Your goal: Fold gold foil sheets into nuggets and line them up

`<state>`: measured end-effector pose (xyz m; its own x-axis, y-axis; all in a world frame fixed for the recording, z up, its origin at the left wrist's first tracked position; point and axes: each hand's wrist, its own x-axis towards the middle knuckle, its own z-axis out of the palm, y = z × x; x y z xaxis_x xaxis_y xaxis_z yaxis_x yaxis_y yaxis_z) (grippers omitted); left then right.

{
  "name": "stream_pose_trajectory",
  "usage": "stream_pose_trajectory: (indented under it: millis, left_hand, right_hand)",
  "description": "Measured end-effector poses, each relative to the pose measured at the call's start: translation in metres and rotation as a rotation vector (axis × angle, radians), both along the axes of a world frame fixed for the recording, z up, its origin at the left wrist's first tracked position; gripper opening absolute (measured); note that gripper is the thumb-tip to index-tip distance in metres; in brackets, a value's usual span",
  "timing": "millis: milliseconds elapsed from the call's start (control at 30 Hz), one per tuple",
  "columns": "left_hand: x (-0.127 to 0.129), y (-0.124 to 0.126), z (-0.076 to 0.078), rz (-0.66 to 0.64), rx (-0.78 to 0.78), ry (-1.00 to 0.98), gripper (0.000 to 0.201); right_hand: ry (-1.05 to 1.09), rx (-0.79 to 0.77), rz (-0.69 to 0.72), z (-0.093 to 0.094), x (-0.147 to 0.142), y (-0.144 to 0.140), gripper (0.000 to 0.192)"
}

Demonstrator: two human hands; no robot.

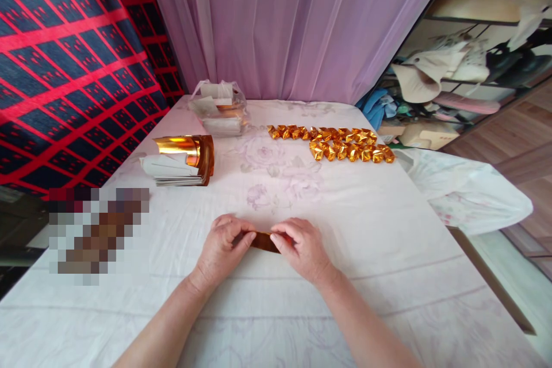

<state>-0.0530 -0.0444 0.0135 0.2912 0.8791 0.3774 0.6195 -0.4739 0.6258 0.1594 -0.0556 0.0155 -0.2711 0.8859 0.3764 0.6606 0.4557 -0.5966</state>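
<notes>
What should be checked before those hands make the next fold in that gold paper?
1. Both hands on the gold paper: ok; left hand and right hand pinch it from either end.
2. Paper resting on the tablecloth: ok.
3. Crease alignment: cannot tell, fingers hide it.
4. Sheet stack apart from the hands: ok.
5. Finished gold pieces lie in rows beyond the hands: ok.

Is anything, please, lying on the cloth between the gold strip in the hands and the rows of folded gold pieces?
Nothing visible does: the gold strip and folded gold pieces are separated only by bare floral tablecloth.
</notes>
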Motion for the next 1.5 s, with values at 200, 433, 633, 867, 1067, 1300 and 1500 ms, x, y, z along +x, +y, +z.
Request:
stream_pose_trajectory:
  millis: [200,433,633,867,1067,1300,1500]
  left_hand:
    - [0.005,-0.005,0.006,-0.074,-0.050,-0.022,0.013]
    - [0.000,-0.001,0.002,0.040,-0.069,-0.100,0.019]
    - [-0.002,-0.001,-0.001,0.110,-0.109,-0.148,0.022]
    - [-0.001,-0.002,-0.002,0.130,-0.257,-0.290,0.025]
    - [0.001,-0.003,0.000,0.076,-0.357,-0.388,0.040]
    - [0.007,-0.004,-0.002,0.076,-0.424,-0.499,0.031]
    - [0.008,-0.006,-0.002,0.135,-0.389,-0.562,0.031]
  right_hand:
    - [-0.013,-0.056,0.046,0.003,-0.007,-0.002,0.022]
    - [0.006,-0.091,0.057,0.004,0.003,0.001,0.022]
    - [0.033,-0.173,0.089,0.006,0.008,0.003,0.022]
    - [0.057,-0.269,0.108,0.009,0.010,0.003,0.025]
    - [0.235,-0.221,-0.105,-0.003,0.000,0.000,0.006]
    - [0.239,-0.113,-0.087,-0.007,-0.010,-0.004,0.007]
    - [0.190,-0.157,0.062,0.002,-0.012,-0.008,0.007]
